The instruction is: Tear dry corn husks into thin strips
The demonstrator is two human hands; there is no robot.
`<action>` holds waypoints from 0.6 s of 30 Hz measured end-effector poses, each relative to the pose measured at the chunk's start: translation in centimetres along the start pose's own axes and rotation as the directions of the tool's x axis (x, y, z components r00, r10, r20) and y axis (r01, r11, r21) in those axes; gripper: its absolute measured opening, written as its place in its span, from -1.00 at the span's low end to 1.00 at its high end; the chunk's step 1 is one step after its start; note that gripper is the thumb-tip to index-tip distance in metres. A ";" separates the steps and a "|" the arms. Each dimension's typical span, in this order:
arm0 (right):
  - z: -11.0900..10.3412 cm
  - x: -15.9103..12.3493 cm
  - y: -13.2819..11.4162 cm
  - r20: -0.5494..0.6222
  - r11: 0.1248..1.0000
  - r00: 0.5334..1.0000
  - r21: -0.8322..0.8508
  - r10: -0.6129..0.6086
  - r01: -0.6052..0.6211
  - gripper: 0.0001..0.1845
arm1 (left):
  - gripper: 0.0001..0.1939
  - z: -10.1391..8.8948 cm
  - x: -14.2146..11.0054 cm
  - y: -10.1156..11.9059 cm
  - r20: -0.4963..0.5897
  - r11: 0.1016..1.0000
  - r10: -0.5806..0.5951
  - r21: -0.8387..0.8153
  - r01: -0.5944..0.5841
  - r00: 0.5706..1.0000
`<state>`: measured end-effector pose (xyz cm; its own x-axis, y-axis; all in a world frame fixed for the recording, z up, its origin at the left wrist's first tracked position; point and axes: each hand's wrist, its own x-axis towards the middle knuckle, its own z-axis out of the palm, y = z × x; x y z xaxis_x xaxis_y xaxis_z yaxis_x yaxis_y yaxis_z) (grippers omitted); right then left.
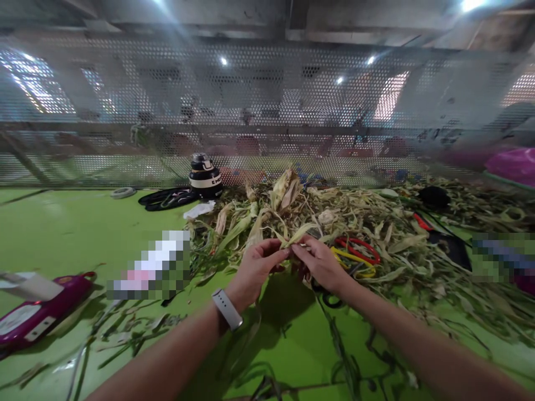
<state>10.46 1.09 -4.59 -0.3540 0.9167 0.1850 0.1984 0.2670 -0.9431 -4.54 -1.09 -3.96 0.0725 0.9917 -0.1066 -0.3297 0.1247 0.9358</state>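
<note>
Both hands meet above the green table, at the near edge of a heap of dried corn husks [355, 211]. My left hand [261, 264], with a pale band on the wrist, pinches a light yellow-green corn husk strip [298, 233] between thumb and fingers. Close beside it, my right hand [315, 260] grips the same strip, thumb pressed to the fingers. The strip's ends stick up above the fingertips; its lower part is hidden by the hands. Just right of my right hand lie red-handled scissors [363, 249] and yellow-handled scissors [355, 264] among the husks.
A perforated metal screen [259, 111] stands behind the green table [54, 223]. A black bottle [204, 177] stands at the back near a tape roll [123, 192]. A purple device [45, 312] lies at left. Husk scraps are scattered in front; a magenta bag [512, 165] is at far right.
</note>
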 end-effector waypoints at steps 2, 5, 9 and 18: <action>-0.1 0.2 0.1 0.007 0.997 0.998 0.051 0.059 -0.059 -0.76 | -0.74 0.0 0.0 0.1 -0.024 1.000 -0.013 0.005 0.013 1.000; -0.2 0.3 0.1 -0.008 0.994 0.997 0.070 0.081 -0.080 -0.76 | -0.74 0.1 0.0 0.4 -0.006 0.998 -0.056 0.001 0.056 0.998; -0.3 0.4 -0.1 0.051 0.981 0.998 0.187 0.042 -0.050 -0.73 | -0.75 -0.1 0.2 0.5 -0.009 0.992 -0.115 -0.053 0.115 0.993; -0.4 0.8 -0.1 0.027 0.983 0.995 0.155 0.099 -0.102 -0.66 | -0.82 -0.5 0.3 0.7 -0.039 0.989 -0.129 -0.072 0.126 0.991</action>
<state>10.57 1.91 -4.24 -0.3572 0.9303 0.0832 0.0892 0.1226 -0.9884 -5.21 -0.66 -3.53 0.0779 0.9679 -0.2391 -0.3853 0.2504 0.8882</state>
